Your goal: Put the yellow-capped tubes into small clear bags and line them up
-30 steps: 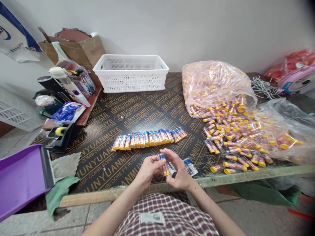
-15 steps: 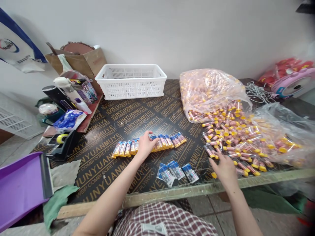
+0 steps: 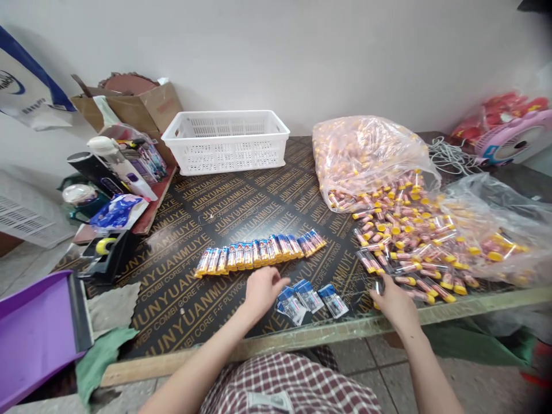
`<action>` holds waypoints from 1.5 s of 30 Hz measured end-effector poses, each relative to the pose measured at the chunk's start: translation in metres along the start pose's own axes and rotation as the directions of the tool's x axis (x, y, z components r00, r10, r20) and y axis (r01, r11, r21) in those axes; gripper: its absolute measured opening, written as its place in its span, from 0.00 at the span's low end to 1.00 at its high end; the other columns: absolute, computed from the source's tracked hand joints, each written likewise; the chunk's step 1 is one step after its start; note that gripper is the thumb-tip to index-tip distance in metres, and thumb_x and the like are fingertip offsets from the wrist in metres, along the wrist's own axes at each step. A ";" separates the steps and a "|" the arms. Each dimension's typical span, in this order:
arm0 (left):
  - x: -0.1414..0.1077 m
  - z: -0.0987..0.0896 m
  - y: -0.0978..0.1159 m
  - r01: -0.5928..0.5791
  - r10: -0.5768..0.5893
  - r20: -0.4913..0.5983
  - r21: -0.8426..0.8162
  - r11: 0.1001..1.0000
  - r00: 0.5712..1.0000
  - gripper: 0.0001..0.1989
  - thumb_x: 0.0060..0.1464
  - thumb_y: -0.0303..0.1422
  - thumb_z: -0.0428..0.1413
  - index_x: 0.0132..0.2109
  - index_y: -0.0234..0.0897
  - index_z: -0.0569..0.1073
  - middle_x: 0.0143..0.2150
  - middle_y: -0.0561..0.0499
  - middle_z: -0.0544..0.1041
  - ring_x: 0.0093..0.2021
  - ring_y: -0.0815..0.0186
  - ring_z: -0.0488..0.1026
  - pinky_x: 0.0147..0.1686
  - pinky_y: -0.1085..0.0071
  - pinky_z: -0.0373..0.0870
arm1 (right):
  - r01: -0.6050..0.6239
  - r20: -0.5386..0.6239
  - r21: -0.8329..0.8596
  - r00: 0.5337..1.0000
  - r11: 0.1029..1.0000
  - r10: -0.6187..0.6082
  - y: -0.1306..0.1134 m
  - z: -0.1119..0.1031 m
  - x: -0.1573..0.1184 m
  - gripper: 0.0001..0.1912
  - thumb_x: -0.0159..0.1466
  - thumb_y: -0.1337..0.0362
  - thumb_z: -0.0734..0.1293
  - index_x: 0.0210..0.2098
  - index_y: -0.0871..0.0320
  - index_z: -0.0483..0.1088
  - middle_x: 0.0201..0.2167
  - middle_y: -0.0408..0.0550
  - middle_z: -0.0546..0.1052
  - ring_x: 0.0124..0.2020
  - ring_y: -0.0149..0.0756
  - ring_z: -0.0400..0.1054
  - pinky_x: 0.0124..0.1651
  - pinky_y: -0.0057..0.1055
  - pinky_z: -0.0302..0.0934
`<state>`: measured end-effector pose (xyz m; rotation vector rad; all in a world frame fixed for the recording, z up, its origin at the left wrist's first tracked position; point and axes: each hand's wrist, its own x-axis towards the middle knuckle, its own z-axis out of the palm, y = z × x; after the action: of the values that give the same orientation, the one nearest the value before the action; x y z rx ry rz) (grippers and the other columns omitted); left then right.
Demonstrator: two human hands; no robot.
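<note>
Holding yellow-capped tubes (image 3: pixel 345 200): plastic bag (image 3: pixel 366 135) | right fingers (image 3: pixel 388 285) clamped on one tube (image 3: pixel 378 287) | left fingers (image 3: pixel 281 284): cannot tell

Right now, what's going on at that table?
A person's right hand appears to grip a yellow-capped tube beside loose tubes in front of an open plastic bag. The left hand, half curled, is beside blue-and-white printed slips; whether it holds anything is unclear. Beyond it lies a row of blue-and-yellow tubes.
</note>
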<state>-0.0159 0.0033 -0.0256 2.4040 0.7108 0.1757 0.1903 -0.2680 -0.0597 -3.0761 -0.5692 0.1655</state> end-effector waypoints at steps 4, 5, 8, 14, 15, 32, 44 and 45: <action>-0.024 0.034 -0.012 0.075 -0.080 0.134 0.039 0.996 0.988 0.11 0.47 0.41 0.59 0.31 0.38 0.73 0.31 0.51 0.75 0.33 0.64 0.71 0.32 0.72 0.58 | 0.120 -0.060 0.127 0.992 0.985 -0.113 -0.014 0.006 0.001 0.23 0.58 0.65 0.59 0.53 0.64 0.63 0.31 0.53 0.76 0.32 0.42 0.70 0.34 0.32 0.58; -0.026 0.038 -0.013 0.073 -0.076 0.123 0.026 0.997 0.990 0.08 0.49 0.39 0.59 0.31 0.38 0.73 0.32 0.51 0.76 0.34 0.64 0.71 0.33 0.72 0.58 | 0.152 -0.082 0.185 0.987 0.971 -0.139 -0.018 0.006 0.001 0.23 0.58 0.64 0.58 0.52 0.63 0.64 0.30 0.52 0.75 0.32 0.41 0.70 0.35 0.32 0.59; -0.027 0.041 -0.014 0.062 -0.061 0.111 -0.003 0.998 0.992 0.06 0.52 0.34 0.56 0.30 0.38 0.73 0.32 0.50 0.76 0.35 0.63 0.72 0.34 0.71 0.59 | 0.264 -0.187 0.370 0.960 0.891 -0.207 -0.034 0.002 -0.002 0.22 0.60 0.61 0.56 0.51 0.63 0.65 0.32 0.51 0.74 0.33 0.40 0.68 0.39 0.35 0.61; -0.029 0.035 -0.011 0.006 -0.015 0.151 0.061 0.998 0.988 0.08 0.57 0.30 0.50 0.33 0.37 0.73 0.35 0.47 0.77 0.38 0.62 0.72 0.37 0.71 0.60 | 0.384 -0.209 0.580 0.923 0.718 -0.324 -0.076 -0.018 -0.018 0.23 0.64 0.58 0.55 0.55 0.59 0.62 0.35 0.50 0.72 0.35 0.39 0.68 0.42 0.37 0.63; -0.030 0.035 -0.011 -0.014 0.001 0.150 0.085 0.996 0.989 0.08 0.57 0.30 0.49 0.34 0.37 0.73 0.35 0.47 0.76 0.38 0.62 0.72 0.37 0.70 0.60 | 0.386 -0.201 0.609 0.920 0.693 -0.336 -0.082 -0.021 -0.021 0.22 0.63 0.57 0.56 0.55 0.58 0.61 0.35 0.49 0.72 0.35 0.38 0.69 0.42 0.36 0.63; -0.028 0.021 -0.013 0.312 -0.295 0.186 -0.824 0.473 0.937 0.10 0.41 0.32 0.60 0.24 0.36 0.64 0.19 0.57 0.67 0.21 0.71 0.67 0.27 0.71 0.67 | 0.360 -0.290 0.875 0.925 0.323 -0.246 -0.120 -0.036 -0.059 0.11 0.61 0.60 0.64 0.42 0.56 0.72 0.42 0.52 0.72 0.43 0.39 0.68 0.41 0.35 0.67; -0.022 -0.002 -0.004 0.331 -0.432 0.313 -0.943 -0.036 0.846 0.16 0.30 0.35 0.69 0.27 0.30 0.76 0.25 0.51 0.76 0.24 0.73 0.70 0.26 0.77 0.69 | 0.462 -0.393 0.853 0.874 0.243 -0.285 -0.141 -0.039 -0.090 0.12 0.62 0.66 0.64 0.45 0.53 0.72 0.45 0.51 0.72 0.45 0.39 0.69 0.42 0.34 0.69; -0.021 -0.003 -0.005 0.313 -0.446 0.292 -0.949 -0.028 0.846 0.16 0.30 0.36 0.69 0.26 0.30 0.76 0.24 0.51 0.76 0.24 0.73 0.70 0.26 0.77 0.69 | 0.474 -0.403 0.842 0.870 0.258 -0.283 -0.142 -0.039 -0.091 0.13 0.62 0.66 0.64 0.45 0.52 0.72 0.44 0.51 0.72 0.45 0.39 0.69 0.42 0.35 0.69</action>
<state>-0.0363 -0.0030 -0.0249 0.7464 0.8649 0.3957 0.0590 -0.1675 -0.0074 -1.7115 -0.8151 0.1371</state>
